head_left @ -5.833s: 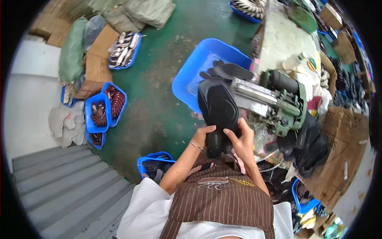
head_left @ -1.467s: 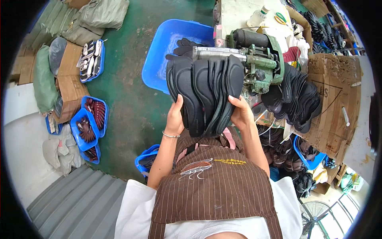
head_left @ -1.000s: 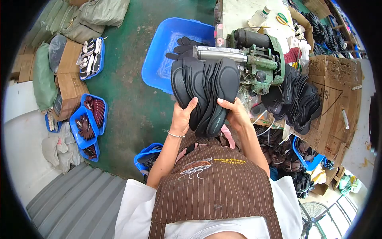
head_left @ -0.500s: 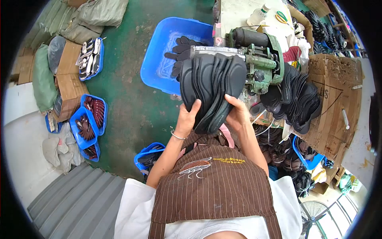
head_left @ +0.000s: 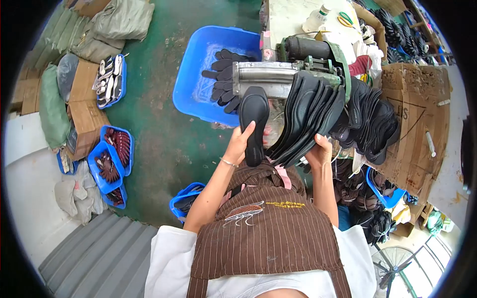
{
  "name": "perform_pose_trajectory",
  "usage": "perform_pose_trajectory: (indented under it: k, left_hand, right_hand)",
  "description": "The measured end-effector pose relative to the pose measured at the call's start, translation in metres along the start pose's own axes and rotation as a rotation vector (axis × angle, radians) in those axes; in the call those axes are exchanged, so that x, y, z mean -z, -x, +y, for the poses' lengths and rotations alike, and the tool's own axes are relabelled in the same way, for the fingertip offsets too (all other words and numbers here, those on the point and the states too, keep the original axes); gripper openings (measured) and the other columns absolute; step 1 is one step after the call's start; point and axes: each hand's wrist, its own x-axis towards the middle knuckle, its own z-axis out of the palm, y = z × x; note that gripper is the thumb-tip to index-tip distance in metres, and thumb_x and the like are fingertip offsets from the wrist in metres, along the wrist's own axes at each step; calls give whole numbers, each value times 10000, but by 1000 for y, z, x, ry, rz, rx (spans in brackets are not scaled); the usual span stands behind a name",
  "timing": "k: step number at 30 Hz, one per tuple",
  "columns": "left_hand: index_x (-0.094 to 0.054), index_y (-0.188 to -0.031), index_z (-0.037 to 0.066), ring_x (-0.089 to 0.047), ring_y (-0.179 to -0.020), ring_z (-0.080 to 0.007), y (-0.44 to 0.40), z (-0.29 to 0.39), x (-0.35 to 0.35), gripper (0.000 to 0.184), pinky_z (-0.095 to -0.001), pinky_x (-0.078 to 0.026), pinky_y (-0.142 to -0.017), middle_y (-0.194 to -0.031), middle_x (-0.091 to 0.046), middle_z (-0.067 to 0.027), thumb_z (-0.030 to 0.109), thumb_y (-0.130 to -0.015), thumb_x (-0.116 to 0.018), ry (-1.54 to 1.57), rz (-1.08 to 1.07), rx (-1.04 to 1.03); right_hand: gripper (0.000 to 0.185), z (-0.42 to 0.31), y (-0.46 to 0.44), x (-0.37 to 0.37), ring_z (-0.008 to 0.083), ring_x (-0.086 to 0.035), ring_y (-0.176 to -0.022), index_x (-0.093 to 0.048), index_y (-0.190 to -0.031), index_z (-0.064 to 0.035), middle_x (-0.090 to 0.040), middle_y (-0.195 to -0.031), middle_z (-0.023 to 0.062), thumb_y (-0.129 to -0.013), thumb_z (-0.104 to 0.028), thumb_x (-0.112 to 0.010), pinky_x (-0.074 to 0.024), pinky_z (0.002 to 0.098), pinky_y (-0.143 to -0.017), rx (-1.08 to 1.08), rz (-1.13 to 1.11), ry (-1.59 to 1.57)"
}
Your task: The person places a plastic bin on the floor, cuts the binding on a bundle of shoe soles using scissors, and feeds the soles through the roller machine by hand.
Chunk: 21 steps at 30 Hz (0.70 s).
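Note:
One black insole [head_left: 254,111] is upright in my left hand [head_left: 239,144], its thumb pressed on the front face. To its right, my right hand [head_left: 319,153] grips a fanned stack of black insoles [head_left: 309,114] near the lower end, fingers partly hidden behind it. A gap separates the single insole from the stack. Both are in front of a green machine [head_left: 318,62] with a metal arm [head_left: 263,74]. Behind that arm, several dark insoles [head_left: 224,74] lie in a large blue basin [head_left: 186,89].
A worktable [head_left: 288,15] at the top carries a bottle [head_left: 316,20] and green-handled scissors [head_left: 345,20]. Right of the machine, more black insoles [head_left: 372,124] rest against a cardboard box [head_left: 417,114]. Blue baskets [head_left: 102,171] with maroon pieces stand at left. A fan [head_left: 392,268] is at lower right.
The stack was between both hands; now it is in my right hand, moved right and fanned out. My left hand has one insole apart from it. More insoles in the basin are visible.

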Motion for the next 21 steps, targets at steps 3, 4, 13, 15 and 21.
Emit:
perform_pose_trajectory:
  k: [3,4,13,15,21]
  left_hand:
    - [-560,-1009,-18,-636,-694,-203,-37,-12,-3,346,-311,-527,-619,-844,-634,-126,310,-923,-499,44,-39,51]
    - [-560,-1009,-18,-636,-694,-203,-49,-19,1,346,-311,-527,-619,-844,-634,-126,310,-923,-499,42,-50,56]
    - [-521,-1154,-12,-614,-936,-249,-54,-41,14,367,-361,-516,-819,-1001,-615,-147,278,-930,-487,-36,1,139]
    - [-504,-1177,-18,-595,-979,-270,-43,-58,37,389,-382,-497,-854,-1060,-589,-171,272,-917,-508,-106,67,194]
    - [-442,-1243,-18,-581,-1010,-307,-9,-76,100,403,-395,-488,-868,-1160,-540,-226,219,-922,-494,-184,376,232]
  right_hand:
    - [544,-2,7,8,294,-544,-1059,-492,-1189,-14,-569,-1147,113,-690,-109,-687,-396,426,-969,56,22,-10]
    - [536,-4,12,4,296,-532,-1079,-502,-1183,-13,-565,-1160,115,-688,-110,-684,-382,427,-982,85,39,-10]
    - [530,-61,43,20,303,-570,-1022,-520,-1173,-14,-599,-1110,116,-679,-125,-674,-433,446,-933,322,177,-32]
    - [472,-100,46,24,309,-584,-994,-538,-1144,-2,-599,-1105,142,-720,-168,-661,-452,453,-906,385,221,4]
    - [486,-244,-4,12,288,-525,-1100,-451,-1245,23,-534,-1212,163,-893,-299,-545,-402,416,-969,519,264,184]
